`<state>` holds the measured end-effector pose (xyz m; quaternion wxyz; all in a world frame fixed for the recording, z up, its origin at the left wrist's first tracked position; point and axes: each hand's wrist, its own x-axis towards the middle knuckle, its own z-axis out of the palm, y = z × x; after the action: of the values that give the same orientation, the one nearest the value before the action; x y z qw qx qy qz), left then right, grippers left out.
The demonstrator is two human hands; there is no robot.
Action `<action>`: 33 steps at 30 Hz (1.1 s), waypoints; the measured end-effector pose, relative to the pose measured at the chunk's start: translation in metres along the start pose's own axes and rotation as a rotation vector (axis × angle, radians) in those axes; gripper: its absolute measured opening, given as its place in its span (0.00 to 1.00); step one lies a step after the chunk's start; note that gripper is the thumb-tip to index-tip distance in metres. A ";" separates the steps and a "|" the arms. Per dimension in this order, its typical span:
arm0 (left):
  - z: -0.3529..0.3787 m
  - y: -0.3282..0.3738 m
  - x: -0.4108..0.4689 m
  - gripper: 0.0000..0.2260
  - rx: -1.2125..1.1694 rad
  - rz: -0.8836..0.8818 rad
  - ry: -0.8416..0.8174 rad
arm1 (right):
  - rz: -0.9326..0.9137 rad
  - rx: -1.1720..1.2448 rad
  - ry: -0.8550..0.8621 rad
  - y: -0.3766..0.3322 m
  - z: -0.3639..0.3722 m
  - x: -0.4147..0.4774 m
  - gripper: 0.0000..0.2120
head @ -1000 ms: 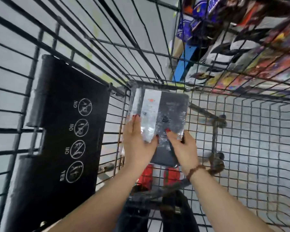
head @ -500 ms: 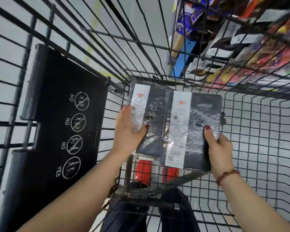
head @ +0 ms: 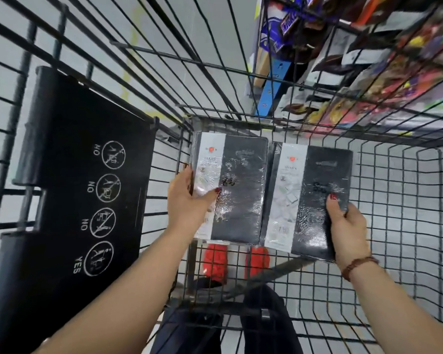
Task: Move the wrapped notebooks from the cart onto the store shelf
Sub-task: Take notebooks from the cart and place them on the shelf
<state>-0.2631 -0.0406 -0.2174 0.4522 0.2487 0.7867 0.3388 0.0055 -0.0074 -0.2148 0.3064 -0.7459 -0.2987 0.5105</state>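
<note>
- Left hand [head: 187,201]: I see the thumb laid across the front cover and the fingers curled behind the left edge of the left wrapped notebook [head: 241,190]. The hand grips it at about mid-height.
- Right hand [head: 349,232]: the thumb presses on the black cover and the fingers wrap round the right edge of the right wrapped notebook [head: 315,208], gripping its lower half.
- Beaded bracelet [head: 357,267]: it sits on the right wrist, just below the grip.
- Both notebooks have black covers with a white label strip down the left side and are sealed in glossy clear film. They face me side by side, inner edges just beside each other; I cannot tell whether they touch.
- Shopping cart [head: 407,200]: both notebooks are inside its wire basket, near the far end wall. I cannot tell whether they rest on the wire floor.
- Red shoes [head: 215,261]: visible through the wire floor, just below the notebooks.
- Black seat flap [head: 69,200]: it lies to the left, printed with three NO pictograms and one YES.
- Store shelf [head: 384,80]: it stands at upper right beyond the cart wall, packed with colourful packets and candy bars [head: 287,19].
</note>
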 end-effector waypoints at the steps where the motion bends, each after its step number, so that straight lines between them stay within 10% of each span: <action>1: 0.000 0.004 0.001 0.21 -0.009 -0.034 -0.015 | 0.026 0.027 -0.015 -0.002 -0.001 -0.002 0.05; 8: 0.022 0.028 0.000 0.23 0.114 -0.242 -0.414 | 0.161 -0.006 -0.151 0.015 -0.009 -0.002 0.08; 15: 0.053 0.022 -0.022 0.25 0.223 -0.132 -0.297 | 0.184 -0.002 -0.002 0.032 0.005 -0.007 0.34; 20: 0.059 0.025 -0.028 0.23 0.127 -0.214 -0.256 | 0.186 0.095 0.138 0.031 0.015 -0.017 0.14; 33: 0.052 0.029 -0.066 0.25 0.032 -0.166 -0.078 | 0.027 -0.005 0.226 0.011 -0.001 -0.033 0.16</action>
<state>-0.1837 -0.0523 -0.1785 0.5051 0.2026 0.7917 0.2776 -0.0017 -0.0394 -0.2035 0.3291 -0.8034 -0.2534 0.4266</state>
